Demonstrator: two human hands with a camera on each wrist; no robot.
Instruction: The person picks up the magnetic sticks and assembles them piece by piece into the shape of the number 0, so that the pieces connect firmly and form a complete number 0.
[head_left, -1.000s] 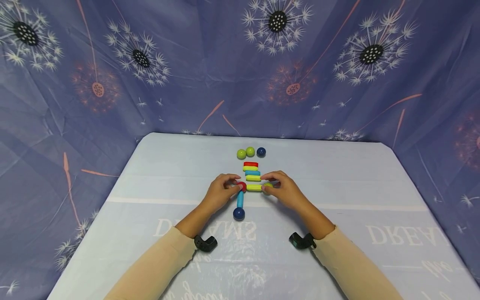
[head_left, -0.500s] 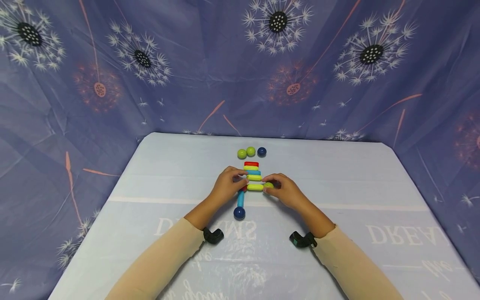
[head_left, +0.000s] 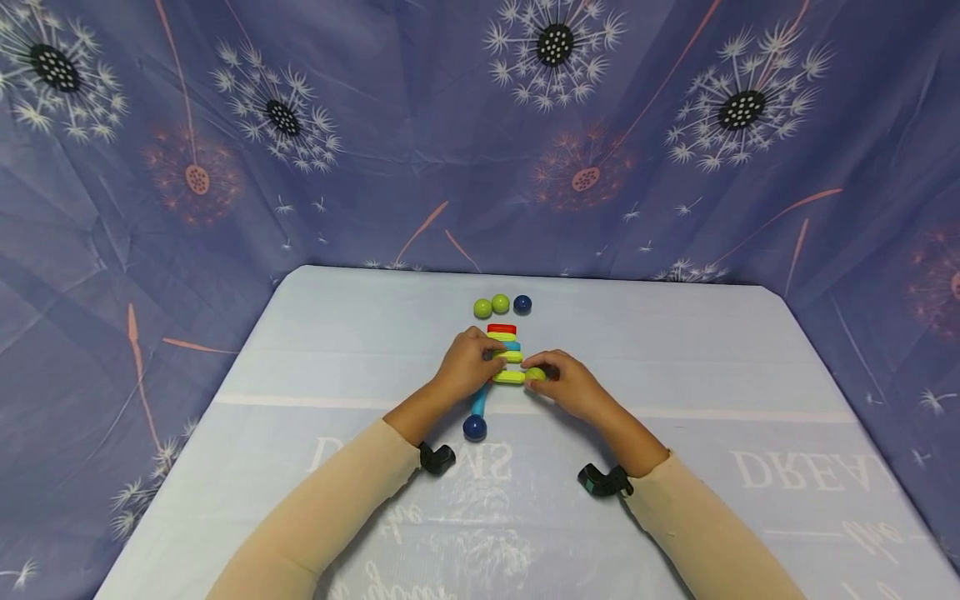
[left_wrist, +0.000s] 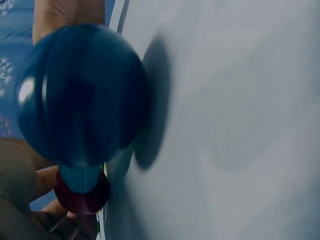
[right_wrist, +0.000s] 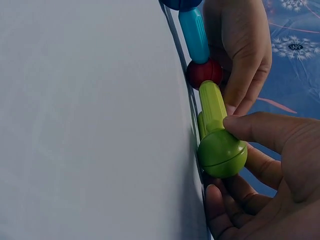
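Your right hand [head_left: 573,387] pinched the green ball [right_wrist: 221,152] steady; your left hand [head_left: 467,363], fingers curled, needed to lift one yellow stick [head_left: 510,357] cleanly.

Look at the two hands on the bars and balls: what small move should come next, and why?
Probably the left hand lifts the yellow bar it touches out of the row and brings it to the green ball. The right hand pinches that ball at the end of a chain: blue ball, blue bar, red ball, green bar. The ball's far side is free.
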